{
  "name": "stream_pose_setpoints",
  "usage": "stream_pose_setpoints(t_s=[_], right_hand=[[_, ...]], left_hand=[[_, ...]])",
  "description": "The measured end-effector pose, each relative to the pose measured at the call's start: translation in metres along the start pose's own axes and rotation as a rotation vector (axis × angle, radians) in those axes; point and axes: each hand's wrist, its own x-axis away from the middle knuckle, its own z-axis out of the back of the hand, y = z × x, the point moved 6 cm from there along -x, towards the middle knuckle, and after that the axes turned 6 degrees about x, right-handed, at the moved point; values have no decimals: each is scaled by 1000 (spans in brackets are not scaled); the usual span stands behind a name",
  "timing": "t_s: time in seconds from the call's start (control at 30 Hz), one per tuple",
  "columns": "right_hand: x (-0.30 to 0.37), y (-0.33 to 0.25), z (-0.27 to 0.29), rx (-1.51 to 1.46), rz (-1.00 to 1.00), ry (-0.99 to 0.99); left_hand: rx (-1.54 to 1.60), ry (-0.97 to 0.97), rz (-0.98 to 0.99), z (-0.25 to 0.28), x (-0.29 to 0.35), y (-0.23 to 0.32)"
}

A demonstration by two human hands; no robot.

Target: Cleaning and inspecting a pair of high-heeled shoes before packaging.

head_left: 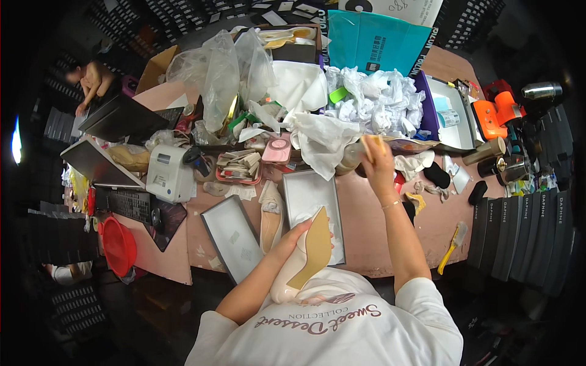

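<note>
Shoe (314,255) lies sole-up, gripped between the thumb and fingers of your left hand (293,238). Your right hand (381,168) pinches 1 yellowish pad (371,146).

Shoe workshop in here lol: pale tan-soled shoe (315,250), upright dark-grey cardboard boxes (519,238), probably more boxes (125,27) in the gloom.
</note>
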Motion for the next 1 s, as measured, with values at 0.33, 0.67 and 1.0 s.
stream_pose_setpoints(t_s=[0.33, 0.67, 1.0], right_hand=[[147, 120, 15, -1186, -1114, 630], [25, 26, 13, -110, -351, 139], [8, -54, -11, -82, -174, -170]], left_hand=[[62, 4, 35, 5, -4, -7], [37, -26, -86, 15, -6, 11], [-34, -56, -243, 12, 15, 21]])
